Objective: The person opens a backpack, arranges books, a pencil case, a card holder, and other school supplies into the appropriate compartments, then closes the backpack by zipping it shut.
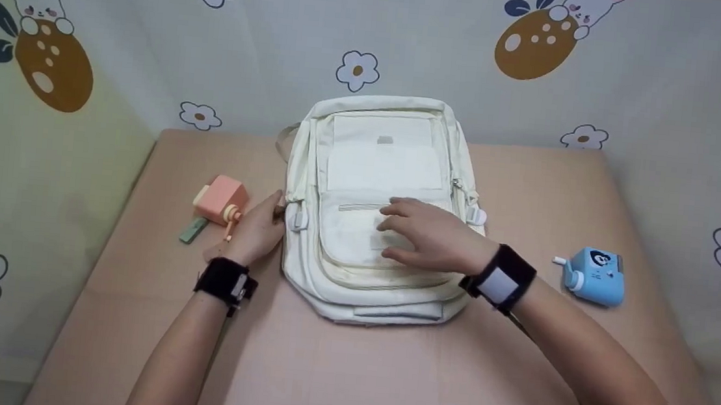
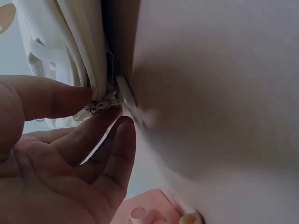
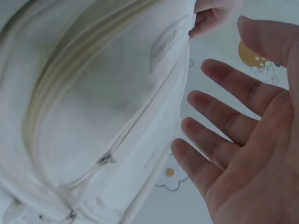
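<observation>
A cream-white backpack (image 1: 377,165) lies front side up on the table, its top toward the back wall. At its left edge my left hand (image 1: 258,229) pinches a metal zipper pull (image 2: 99,107) between thumb and fingers, as the left wrist view shows close up. Over the front pocket (image 1: 351,237), my right hand (image 1: 432,236) is held with its fingers spread and grips nothing. The right wrist view shows that palm (image 3: 261,172) beside the bag, apart from its fabric.
Left of the backpack stands a pink sharpener-like box with a crank (image 1: 222,200), with a small green piece (image 1: 193,230) in front of it. A blue cranked box (image 1: 595,277) is at the table's right. Patterned cloth walls (image 1: 283,45) enclose the table (image 1: 345,377).
</observation>
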Demonstrator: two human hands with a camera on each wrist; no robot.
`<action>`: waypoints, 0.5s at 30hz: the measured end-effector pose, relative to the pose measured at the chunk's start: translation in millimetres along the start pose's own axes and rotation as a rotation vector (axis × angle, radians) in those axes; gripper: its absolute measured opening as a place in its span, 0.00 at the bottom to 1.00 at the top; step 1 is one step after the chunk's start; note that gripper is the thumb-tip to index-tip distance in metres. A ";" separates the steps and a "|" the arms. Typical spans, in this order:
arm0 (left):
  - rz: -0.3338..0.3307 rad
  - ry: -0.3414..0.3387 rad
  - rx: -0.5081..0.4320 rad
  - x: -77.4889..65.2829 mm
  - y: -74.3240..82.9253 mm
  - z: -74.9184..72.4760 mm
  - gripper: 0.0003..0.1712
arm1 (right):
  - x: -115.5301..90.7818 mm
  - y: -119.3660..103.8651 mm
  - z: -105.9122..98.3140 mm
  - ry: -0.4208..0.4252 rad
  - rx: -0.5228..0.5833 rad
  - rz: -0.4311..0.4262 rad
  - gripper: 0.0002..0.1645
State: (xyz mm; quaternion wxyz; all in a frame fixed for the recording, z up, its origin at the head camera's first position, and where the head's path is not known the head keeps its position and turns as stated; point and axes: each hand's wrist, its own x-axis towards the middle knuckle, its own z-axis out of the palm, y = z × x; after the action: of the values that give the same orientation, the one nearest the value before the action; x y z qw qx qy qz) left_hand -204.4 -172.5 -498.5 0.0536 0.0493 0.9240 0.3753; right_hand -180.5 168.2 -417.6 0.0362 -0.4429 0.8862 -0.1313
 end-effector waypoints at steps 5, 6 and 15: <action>-0.003 0.038 0.010 2.4 -3.3 0.6 0.29 | 43.6 -14.3 4.6 -0.105 -0.033 0.001 0.33; -0.002 0.046 0.017 2.3 -4.3 0.4 0.27 | 52.3 -16.6 6.4 -0.124 -0.039 0.003 0.34; -0.014 0.120 0.022 -0.2 -10.1 -2.2 0.12 | 114.9 -30.9 30.5 -0.202 -0.147 0.022 0.45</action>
State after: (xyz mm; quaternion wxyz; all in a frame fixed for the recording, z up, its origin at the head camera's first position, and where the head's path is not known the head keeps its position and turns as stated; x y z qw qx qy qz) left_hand -205.0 -181.2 -504.0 0.0003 0.0208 0.9301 0.3668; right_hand -220.5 53.1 -432.8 0.0943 -0.4455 0.8901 -0.0201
